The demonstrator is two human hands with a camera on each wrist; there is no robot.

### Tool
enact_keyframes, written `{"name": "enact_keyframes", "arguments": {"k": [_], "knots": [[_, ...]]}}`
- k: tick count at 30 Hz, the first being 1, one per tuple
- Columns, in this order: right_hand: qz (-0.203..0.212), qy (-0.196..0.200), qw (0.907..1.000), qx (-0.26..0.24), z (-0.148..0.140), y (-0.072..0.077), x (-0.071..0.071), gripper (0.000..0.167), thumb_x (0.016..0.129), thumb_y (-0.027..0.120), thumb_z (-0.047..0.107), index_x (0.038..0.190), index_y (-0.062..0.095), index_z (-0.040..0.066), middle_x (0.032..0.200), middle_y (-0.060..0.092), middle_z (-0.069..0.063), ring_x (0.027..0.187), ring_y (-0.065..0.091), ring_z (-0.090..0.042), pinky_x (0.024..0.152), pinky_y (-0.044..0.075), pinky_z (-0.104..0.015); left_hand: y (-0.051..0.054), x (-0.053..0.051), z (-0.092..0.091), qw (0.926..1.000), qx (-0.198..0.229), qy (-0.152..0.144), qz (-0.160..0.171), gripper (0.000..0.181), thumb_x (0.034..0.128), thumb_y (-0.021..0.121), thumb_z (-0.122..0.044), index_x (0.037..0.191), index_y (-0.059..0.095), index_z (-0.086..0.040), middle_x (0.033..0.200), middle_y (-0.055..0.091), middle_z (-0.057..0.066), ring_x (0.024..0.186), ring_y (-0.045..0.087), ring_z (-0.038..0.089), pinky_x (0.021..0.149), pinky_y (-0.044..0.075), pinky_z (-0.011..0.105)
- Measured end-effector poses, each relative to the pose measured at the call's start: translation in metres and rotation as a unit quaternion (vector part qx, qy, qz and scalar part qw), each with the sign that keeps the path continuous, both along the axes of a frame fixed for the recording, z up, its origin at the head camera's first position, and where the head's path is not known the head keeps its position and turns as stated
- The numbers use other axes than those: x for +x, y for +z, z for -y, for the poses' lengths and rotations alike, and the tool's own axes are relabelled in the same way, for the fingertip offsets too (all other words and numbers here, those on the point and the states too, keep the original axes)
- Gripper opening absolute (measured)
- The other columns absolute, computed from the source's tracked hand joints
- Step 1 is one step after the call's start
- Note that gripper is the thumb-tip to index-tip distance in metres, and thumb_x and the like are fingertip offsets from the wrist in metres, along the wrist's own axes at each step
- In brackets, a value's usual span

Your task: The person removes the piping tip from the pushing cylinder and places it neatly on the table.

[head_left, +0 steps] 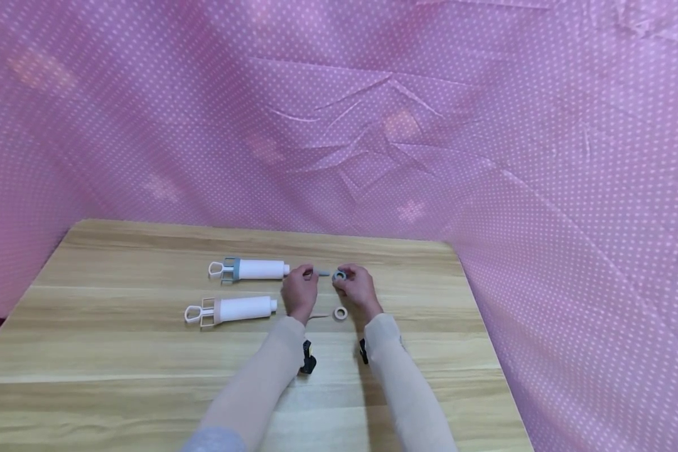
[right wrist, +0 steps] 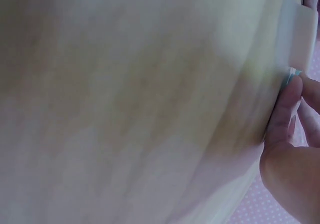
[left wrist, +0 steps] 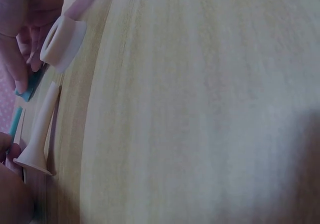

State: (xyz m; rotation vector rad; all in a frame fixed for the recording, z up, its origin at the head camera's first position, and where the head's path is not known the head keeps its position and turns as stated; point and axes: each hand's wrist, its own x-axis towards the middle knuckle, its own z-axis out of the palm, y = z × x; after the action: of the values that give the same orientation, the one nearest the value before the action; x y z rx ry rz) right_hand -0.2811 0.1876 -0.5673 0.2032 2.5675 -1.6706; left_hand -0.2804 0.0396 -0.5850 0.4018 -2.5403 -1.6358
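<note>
In the head view, my left hand (head_left: pixel 301 292) pinches the wide end of a teal funnel-shaped nozzle (head_left: pixel 324 273); its narrow tube (left wrist: pixel 16 121) also shows in the left wrist view. Just to the right, my right hand (head_left: pixel 359 287) holds a teal ring (head_left: pixel 339 275) between thumb and fingers, low over the table. The ring and the nozzle are apart. Nearer the front, a beige ring (head_left: pixel 340 313) and a matching beige nozzle (left wrist: pixel 42 134) lie on the wood, touched by neither hand. My fingers hide part of the teal nozzle and ring.
Left of the hands lie two white syringe-like tubes with loop handles, one with a teal collar (head_left: pixel 261 269), the other with a beige collar (head_left: pixel 245 309). The wooden table (head_left: pixel 118 364) ends at a pink dotted cloth (head_left: pixel 339 125) behind and beside it.
</note>
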Motion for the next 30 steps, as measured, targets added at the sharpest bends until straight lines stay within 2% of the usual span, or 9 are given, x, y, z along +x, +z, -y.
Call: {"name": "enact_keyframes", "arguments": {"k": [4, 13, 20, 26, 30], "knots": [[-0.005, 0.007, 1.0000, 0.005, 0.001, 0.001, 0.000, 0.035, 0.085, 0.076, -0.003, 0.119, 0.067, -0.006, 0.098, 0.069, -0.018, 0.071, 0.065, -0.017, 0.061, 0.060, -0.028, 0.002, 0.001, 0.000, 1.0000, -0.005, 0.002, -0.006, 0.027, 0.0923, 0.075, -0.014, 0.119, 0.073, -0.009, 0.113, 0.074, 0.009, 0.105, 0.069, 0.027, 0.096, 0.053, 0.044], [0.017, 0.007, 0.9998, -0.010, 0.002, 0.001, 0.001, 0.038, 0.086, 0.076, -0.002, 0.123, 0.065, -0.004, 0.104, 0.067, -0.018, 0.075, 0.065, -0.017, 0.066, 0.061, -0.029, 0.006, 0.000, 0.001, 0.9996, -0.027, -0.002, -0.001, 0.025, 0.0920, 0.075, -0.013, 0.117, 0.074, -0.009, 0.112, 0.073, 0.009, 0.105, 0.067, 0.027, 0.096, 0.052, 0.043], [0.018, 0.012, 0.9996, -0.016, 0.003, 0.003, 0.004, 0.042, 0.086, 0.076, -0.002, 0.125, 0.063, -0.006, 0.107, 0.066, -0.019, 0.081, 0.067, -0.021, 0.067, 0.061, -0.030, 0.010, 0.002, 0.002, 0.9994, -0.033, -0.008, 0.005, 0.026, 0.0909, 0.076, -0.012, 0.116, 0.073, -0.007, 0.111, 0.073, 0.011, 0.106, 0.067, 0.029, 0.096, 0.053, 0.045], [0.024, 0.000, 0.9992, -0.031, 0.005, 0.008, 0.007, 0.046, 0.085, 0.076, -0.003, 0.129, 0.061, -0.006, 0.114, 0.065, -0.019, 0.088, 0.066, -0.023, 0.071, 0.061, -0.030, 0.014, 0.002, 0.003, 0.9989, -0.043, -0.020, 0.005, 0.032, 0.0915, 0.075, -0.014, 0.122, 0.070, -0.005, 0.117, 0.071, 0.013, 0.110, 0.066, 0.031, 0.099, 0.050, 0.047], [0.030, -0.011, 0.9978, -0.059, 0.004, 0.007, 0.008, 0.047, 0.085, 0.074, -0.006, 0.129, 0.060, -0.008, 0.114, 0.065, -0.021, 0.087, 0.066, -0.023, 0.071, 0.061, -0.031, 0.018, 0.004, 0.003, 0.9985, -0.041, -0.033, 0.013, 0.038, 0.0919, 0.074, -0.015, 0.128, 0.067, -0.007, 0.119, 0.067, 0.015, 0.105, 0.065, 0.033, 0.095, 0.050, 0.048]]}}
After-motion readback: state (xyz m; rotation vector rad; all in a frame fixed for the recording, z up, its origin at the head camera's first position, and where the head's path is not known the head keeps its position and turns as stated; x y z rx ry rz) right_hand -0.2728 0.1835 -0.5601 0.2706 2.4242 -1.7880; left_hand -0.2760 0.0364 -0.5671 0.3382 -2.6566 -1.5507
